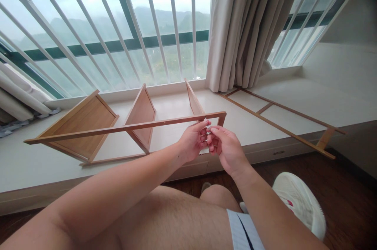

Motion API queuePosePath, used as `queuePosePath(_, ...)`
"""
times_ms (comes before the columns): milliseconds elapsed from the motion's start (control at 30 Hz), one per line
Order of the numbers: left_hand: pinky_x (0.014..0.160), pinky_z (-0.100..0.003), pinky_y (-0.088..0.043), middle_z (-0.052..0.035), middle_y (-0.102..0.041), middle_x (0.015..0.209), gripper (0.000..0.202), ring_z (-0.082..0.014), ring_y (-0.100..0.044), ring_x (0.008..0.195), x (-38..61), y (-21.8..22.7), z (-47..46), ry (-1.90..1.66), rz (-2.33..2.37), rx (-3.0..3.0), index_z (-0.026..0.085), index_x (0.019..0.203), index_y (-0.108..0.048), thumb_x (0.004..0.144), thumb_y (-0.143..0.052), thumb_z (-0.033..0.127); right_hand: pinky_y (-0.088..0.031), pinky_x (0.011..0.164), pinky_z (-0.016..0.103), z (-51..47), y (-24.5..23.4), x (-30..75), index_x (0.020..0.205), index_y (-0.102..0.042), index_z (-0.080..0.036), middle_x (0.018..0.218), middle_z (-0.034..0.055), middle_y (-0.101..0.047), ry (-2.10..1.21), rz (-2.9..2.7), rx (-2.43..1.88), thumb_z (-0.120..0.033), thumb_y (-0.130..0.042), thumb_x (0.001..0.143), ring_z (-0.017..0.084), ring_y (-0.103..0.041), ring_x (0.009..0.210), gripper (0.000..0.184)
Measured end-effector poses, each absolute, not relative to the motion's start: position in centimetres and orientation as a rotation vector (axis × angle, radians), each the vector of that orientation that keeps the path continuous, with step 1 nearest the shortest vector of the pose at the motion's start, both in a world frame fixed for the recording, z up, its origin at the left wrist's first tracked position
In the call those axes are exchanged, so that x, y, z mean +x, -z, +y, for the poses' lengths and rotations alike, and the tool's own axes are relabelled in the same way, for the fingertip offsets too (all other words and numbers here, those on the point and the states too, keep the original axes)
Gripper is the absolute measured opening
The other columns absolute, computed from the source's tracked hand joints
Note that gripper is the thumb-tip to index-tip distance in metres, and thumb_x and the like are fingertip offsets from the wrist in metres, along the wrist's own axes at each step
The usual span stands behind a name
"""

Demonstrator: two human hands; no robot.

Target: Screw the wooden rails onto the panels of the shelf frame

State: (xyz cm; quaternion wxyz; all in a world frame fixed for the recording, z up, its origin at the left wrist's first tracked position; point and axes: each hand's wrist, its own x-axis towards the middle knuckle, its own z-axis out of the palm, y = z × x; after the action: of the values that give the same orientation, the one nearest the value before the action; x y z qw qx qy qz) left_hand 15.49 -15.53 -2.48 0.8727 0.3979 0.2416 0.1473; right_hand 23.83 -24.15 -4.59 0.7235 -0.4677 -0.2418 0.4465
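A half-built wooden shelf lies on its side on the white window sill (165, 110). Its long front rail (123, 127) runs from far left to just above my hands, and three upright panels stand behind it: a large left panel (84, 122), a middle panel (141, 114) and a thin right panel (193, 101). My left hand (193, 140) and my right hand (225, 146) meet just below the rail's right end. Both pinch a tiny metal piece (208, 127) between the fingertips; I cannot make out what it is.
A separate ladder-like wooden frame (279, 122) lies flat on the sill at the right. A beige curtain (250, 26) hangs behind it, and white window bars (118, 26) line the back. My bare knee (182, 218) and a white shoe (300, 203) are over the dark wooden floor.
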Motion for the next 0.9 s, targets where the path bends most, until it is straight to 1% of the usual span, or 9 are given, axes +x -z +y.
queuePosePath(133, 0.043, -0.031, -0.044, 0.0009, -0.053, 0.052, 0.023, -0.0197, -0.054, 0.041, 15.4, 2.7, -15.3, -0.294, 0.496, 0.862, 0.02, 0.086, -0.054, 0.086, -0.057, 0.042, -0.034, 0.038, 0.02, -24.3, 4.6, 24.2, 0.084, -0.06, -0.017, 0.059, -0.0031, -0.056, -1.134, -0.498, -0.933, -0.038, -0.064, 0.079, 0.009, -0.044, 0.043, 0.022)
queuePosePath(300, 0.045, -0.034, -0.047, 0.0, -0.052, 0.052, 0.028, -0.0212, -0.055, 0.043, 15.4, 2.8, -15.3, -0.273, 0.473, 0.875, 0.018, 0.081, -0.056, 0.084, -0.059, 0.046, -0.033, 0.037, 0.02, -24.4, 4.3, 23.9, 0.083, -0.056, -0.018, 0.058, -0.0029, -0.056, -1.081, -0.503, -0.989, -0.041, -0.061, 0.081, 0.009, -0.044, 0.042, 0.024)
queuePosePath(367, 0.045, -0.033, -0.046, 0.0022, -0.047, 0.051, 0.026, -0.0193, -0.053, 0.042, 15.5, 2.8, -15.4, -0.29, 0.479, 0.855, 0.017, 0.083, -0.057, 0.083, -0.061, 0.043, -0.032, 0.037, 0.02, -24.4, 4.2, 23.8, 0.084, -0.055, -0.018, 0.057, -0.0028, -0.056, -1.033, -0.516, -1.015, -0.044, -0.06, 0.082, 0.01, -0.044, 0.042, 0.026)
queuePosePath(467, 0.045, -0.027, -0.043, 0.0063, -0.038, 0.05, 0.023, -0.0137, -0.047, 0.041, 15.6, 2.7, -15.5, -0.35, 0.515, 0.801, 0.016, 0.087, -0.059, 0.081, -0.066, 0.037, -0.032, 0.037, 0.019, -24.4, 4.3, 23.8, 0.084, -0.055, -0.018, 0.057, -0.003, -0.057, -0.936, -0.549, -1.074, -0.046, -0.061, 0.083, 0.009, -0.044, 0.042, 0.028)
queuePosePath(533, 0.044, -0.023, -0.04, 0.0072, -0.035, 0.05, 0.023, -0.0108, -0.043, 0.041, 15.6, 2.7, -15.6, -0.375, 0.53, 0.772, 0.016, 0.089, -0.06, 0.079, -0.069, 0.035, -0.032, 0.037, 0.019, -24.3, 4.4, 23.8, 0.084, -0.055, -0.019, 0.057, -0.0034, -0.057, -0.853, -0.591, -1.139, -0.047, -0.062, 0.082, 0.009, -0.044, 0.041, 0.029)
queuePosePath(600, 0.043, -0.021, -0.036, 0.0072, -0.035, 0.052, 0.023, -0.009, -0.041, 0.042, 15.6, 2.6, -15.6, -0.386, 0.535, 0.749, 0.016, 0.09, -0.06, 0.078, -0.07, 0.033, -0.033, 0.037, 0.019, -24.3, 4.6, 23.8, 0.084, -0.056, -0.019, 0.055, -0.0038, -0.057, -0.755, -0.651, -1.206, -0.049, -0.063, 0.082, 0.009, -0.044, 0.041, 0.031)
queuePosePath(667, 0.042, -0.019, -0.033, 0.0071, -0.036, 0.053, 0.021, -0.0074, -0.038, 0.042, 15.6, 2.4, -15.5, -0.394, 0.54, 0.724, 0.016, 0.091, -0.061, 0.078, -0.07, 0.03, -0.036, 0.039, 0.02, -24.3, 4.7, 23.6, 0.085, -0.055, -0.02, 0.055, -0.0037, -0.057, -0.65, -0.72, -1.279, -0.05, -0.063, 0.082, 0.011, -0.049, 0.044, 0.032)
queuePosePath(800, 0.041, -0.017, -0.03, 0.007, -0.038, 0.052, 0.016, -0.0046, -0.033, 0.041, 15.6, 2.2, -15.5, -0.413, 0.574, 0.706, 0.014, 0.09, -0.062, 0.08, -0.068, 0.025, -0.046, 0.05, 0.023, -24.5, 4.7, 23.1, 0.087, -0.055, -0.021, 0.066, -0.0004, -0.065, -0.442, -0.854, -1.443, -0.051, -0.062, 0.083, 0.015, -0.061, 0.057, 0.031)
queuePosePath(900, 0.04, -0.016, -0.027, 0.0068, -0.037, 0.051, 0.016, -0.0044, -0.033, 0.041, 15.6, 2.2, -15.4, -0.413, 0.594, 0.705, 0.014, 0.089, -0.063, 0.081, -0.068, 0.026, -0.047, 0.056, 0.025, -24.7, 4.6, 22.9, 0.088, -0.055, -0.022, 0.068, -0.0006, -0.065, -0.307, -0.928, -1.559, -0.049, -0.059, 0.086, 0.016, -0.062, 0.058, 0.027)
